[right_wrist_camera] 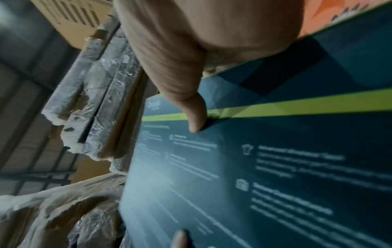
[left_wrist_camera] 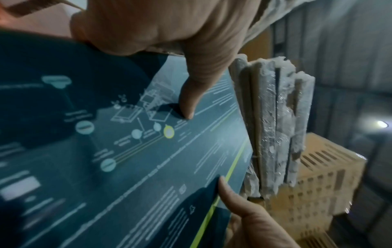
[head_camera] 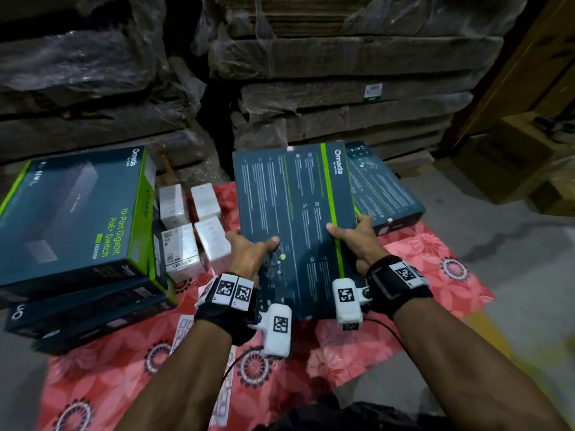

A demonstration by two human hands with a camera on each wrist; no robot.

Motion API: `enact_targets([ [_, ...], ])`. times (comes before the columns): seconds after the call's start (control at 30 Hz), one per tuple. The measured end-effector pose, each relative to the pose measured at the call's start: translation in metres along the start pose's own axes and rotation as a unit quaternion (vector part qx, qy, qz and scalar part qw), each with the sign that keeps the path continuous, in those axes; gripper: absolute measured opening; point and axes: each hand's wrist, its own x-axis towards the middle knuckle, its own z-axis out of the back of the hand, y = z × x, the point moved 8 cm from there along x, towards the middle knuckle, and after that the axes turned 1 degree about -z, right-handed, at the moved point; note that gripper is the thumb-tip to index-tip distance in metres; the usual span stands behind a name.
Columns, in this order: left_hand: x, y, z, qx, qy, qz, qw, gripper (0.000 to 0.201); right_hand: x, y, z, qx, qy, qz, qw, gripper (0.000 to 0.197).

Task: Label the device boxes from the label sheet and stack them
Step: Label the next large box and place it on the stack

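Note:
A flat dark teal device box [head_camera: 295, 219] with a green stripe is held above the red mat, its printed back face up. My left hand [head_camera: 249, 253] grips its left edge, thumb [left_wrist_camera: 191, 100] on the top face. My right hand [head_camera: 357, 241] grips the right edge, thumb [right_wrist_camera: 195, 115] lying across the green stripe. A second teal box [head_camera: 385, 188] lies on the mat behind and to the right, partly hidden by the held one. A stack of teal boxes [head_camera: 77, 219] stands at the left. White label strips [head_camera: 183, 328] lie on the mat below my left wrist.
Several small white boxes [head_camera: 193, 225] sit between the left stack and the held box. Plastic-wrapped bundles of flat cardboard [head_camera: 342, 88] rise close behind. Brown cartons [head_camera: 513, 163] stand at the right. The red floral mat [head_camera: 429, 269] lies on a grey floor.

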Motion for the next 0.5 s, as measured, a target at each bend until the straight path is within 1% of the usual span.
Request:
enact_targets([
  [0.07,-0.003,-0.014,-0.003,-0.016,0.014,-0.054,0.998,0.072,-0.016,0.013,0.003,0.019,-0.010,0.055,0.998,0.070],
  [0.13,-0.006,-0.025,-0.004,-0.022,0.036,-0.101,0.994,0.067,-0.031,0.022,0.007,0.024,-0.013,0.100,0.995,0.075],
  [0.23,-0.014,-0.041,-0.009,-0.030,0.074,-0.153,0.985,0.068,-0.050,0.032,0.014,0.027,-0.028,0.155,0.987,0.074],
  [0.3,-0.017,-0.045,-0.012,-0.030,0.087,-0.174,0.980,0.074,-0.065,0.038,0.020,0.031,-0.052,0.188,0.980,0.081],
  [0.37,-0.023,-0.051,-0.015,-0.021,0.092,-0.195,0.976,0.078,-0.078,0.042,0.025,0.036,-0.072,0.211,0.974,0.087],
  [0.4,-0.026,-0.055,-0.018,-0.020,0.098,-0.204,0.974,0.078,-0.082,0.044,0.030,0.038,-0.081,0.217,0.972,0.087],
  [0.5,-0.032,-0.071,-0.028,-0.020,0.105,-0.234,0.966,0.080,-0.084,0.054,0.042,0.051,-0.101,0.223,0.968,0.078],
])
